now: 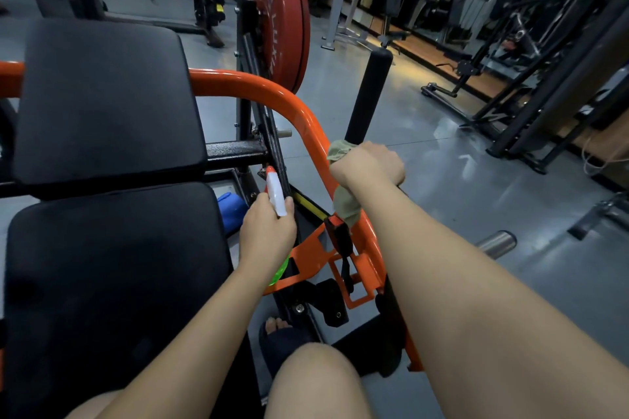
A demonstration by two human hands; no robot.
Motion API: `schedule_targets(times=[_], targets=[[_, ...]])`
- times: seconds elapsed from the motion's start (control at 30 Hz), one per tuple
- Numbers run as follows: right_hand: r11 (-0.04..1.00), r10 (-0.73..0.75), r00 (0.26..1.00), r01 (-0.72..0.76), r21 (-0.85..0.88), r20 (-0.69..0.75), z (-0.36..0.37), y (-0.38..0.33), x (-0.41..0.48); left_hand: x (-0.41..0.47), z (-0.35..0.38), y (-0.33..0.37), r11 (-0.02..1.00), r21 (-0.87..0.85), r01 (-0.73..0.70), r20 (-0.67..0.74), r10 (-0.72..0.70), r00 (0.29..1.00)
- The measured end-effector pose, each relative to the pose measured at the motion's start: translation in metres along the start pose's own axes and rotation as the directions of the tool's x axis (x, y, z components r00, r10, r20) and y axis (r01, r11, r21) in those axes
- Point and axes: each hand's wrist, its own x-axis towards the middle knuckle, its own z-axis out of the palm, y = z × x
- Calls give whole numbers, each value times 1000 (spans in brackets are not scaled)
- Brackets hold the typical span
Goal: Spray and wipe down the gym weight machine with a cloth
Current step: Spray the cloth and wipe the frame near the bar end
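The weight machine has an orange tubular frame (272,92) and two black pads (102,102). My right hand (367,165) grips a pale green cloth (345,206) wrapped around the base of the black foam handle (369,92), which rises from the orange frame. Cloth ends stick out above and below my fist. My left hand (265,231) holds a spray bottle (275,194) with a white head and red nozzle tip pointing up and away; its green body shows just below my hand.
Red weight plates (282,24) hang on the machine's arm behind the frame. A blue object (231,211) lies beside the seat pad. My knee and a sandalled foot (279,333) are below. A steel peg (497,243) and other gym machines stand to the right on the grey floor.
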Motion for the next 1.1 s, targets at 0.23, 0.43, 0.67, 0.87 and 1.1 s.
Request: schedule_targets(times=[0.23, 0.43, 0.67, 0.87, 1.1], targets=[[989, -147, 987, 148, -4, 58, -13, 14, -6, -10, 9, -7, 999, -40, 7, -51, -9, 999], [970, -234, 969, 239, -55, 78, -12, 35, -21, -16, -5, -12, 999, -31, 23, -37, -25, 999], [986, -160, 985, 163, -42, 61, -7, 68, -41, -10, -4, -14, 985, -124, 123, -8, -125, 992], [991, -91, 995, 94, -94, 35, -7, 50, -37, -13, 8, -34, 973, -167, 161, 58, -153, 986], [993, -119, 992, 118, 16, 47, -6, 7, -7, -9, 17, -40, 970, -219, 110, 87, -93, 992]])
